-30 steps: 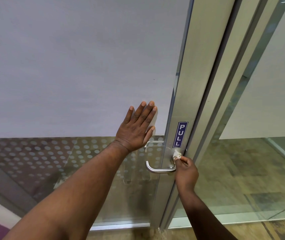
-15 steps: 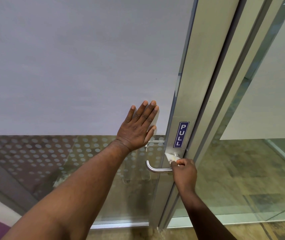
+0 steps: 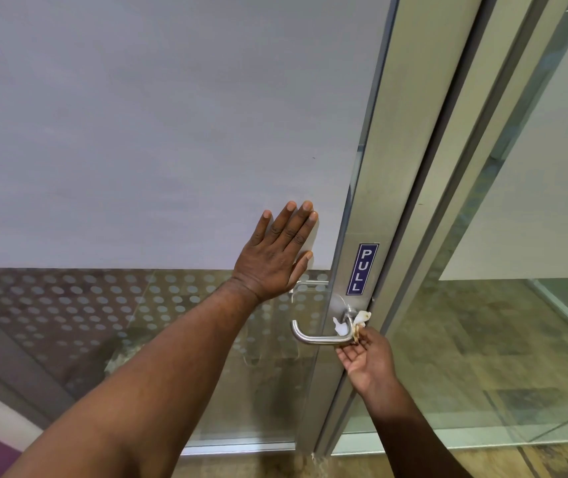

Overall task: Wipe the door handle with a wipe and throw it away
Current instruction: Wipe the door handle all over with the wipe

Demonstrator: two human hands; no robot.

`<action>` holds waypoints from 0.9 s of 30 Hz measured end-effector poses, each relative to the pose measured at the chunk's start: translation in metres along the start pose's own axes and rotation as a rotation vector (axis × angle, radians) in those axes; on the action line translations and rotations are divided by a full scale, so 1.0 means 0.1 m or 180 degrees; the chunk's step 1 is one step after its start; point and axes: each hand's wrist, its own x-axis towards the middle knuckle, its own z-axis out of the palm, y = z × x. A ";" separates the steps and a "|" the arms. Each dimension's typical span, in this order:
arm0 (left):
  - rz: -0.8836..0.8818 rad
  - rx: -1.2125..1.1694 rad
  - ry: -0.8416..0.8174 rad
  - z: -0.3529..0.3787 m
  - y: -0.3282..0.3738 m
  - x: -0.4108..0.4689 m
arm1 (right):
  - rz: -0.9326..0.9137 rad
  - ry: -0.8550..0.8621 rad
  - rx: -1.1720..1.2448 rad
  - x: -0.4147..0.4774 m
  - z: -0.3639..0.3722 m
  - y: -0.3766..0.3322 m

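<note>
A small crumpled white wipe (image 3: 358,322) with brownish stains is pinched in the fingertips of the right hand (image 3: 365,360), palm turned up, and is wrapped round the brushed-steel lever door handle (image 3: 320,334) where its neck meets the aluminium door stile (image 3: 375,215). The handle's bar runs away to the left of the grip. Above the grip a blue "PULL" label (image 3: 362,269) is fixed to the stile. The left hand (image 3: 275,257) is pressed flat — fingers spread, nothing held — against the frosted glass door panel (image 3: 155,132), up and left of the grip.
</note>
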 end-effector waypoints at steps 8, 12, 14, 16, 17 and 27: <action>-0.0003 0.0005 -0.0028 0.01 0.00 0.00 | -0.0051 -0.0341 -0.0017 -0.08 -0.26 0.22; 0.0001 0.0000 -0.0020 0.01 0.00 0.00 | -0.0048 -0.0570 0.0030 -0.14 -0.26 0.34; 0.0002 0.0003 -0.0025 0.00 0.00 0.00 | -0.0001 -0.0717 0.0051 -0.17 -0.21 0.42; -0.0005 -0.0003 -0.0032 -0.01 0.00 0.00 | 0.0056 -0.0860 0.0063 -0.19 -0.12 0.51; -0.0008 -0.0006 -0.0035 -0.01 0.00 0.00 | 0.0087 -0.0911 0.0098 -0.21 -0.07 0.55; 0.0003 0.0016 0.0016 0.02 0.00 0.00 | 0.0249 -0.1048 0.0330 -0.26 0.29 0.80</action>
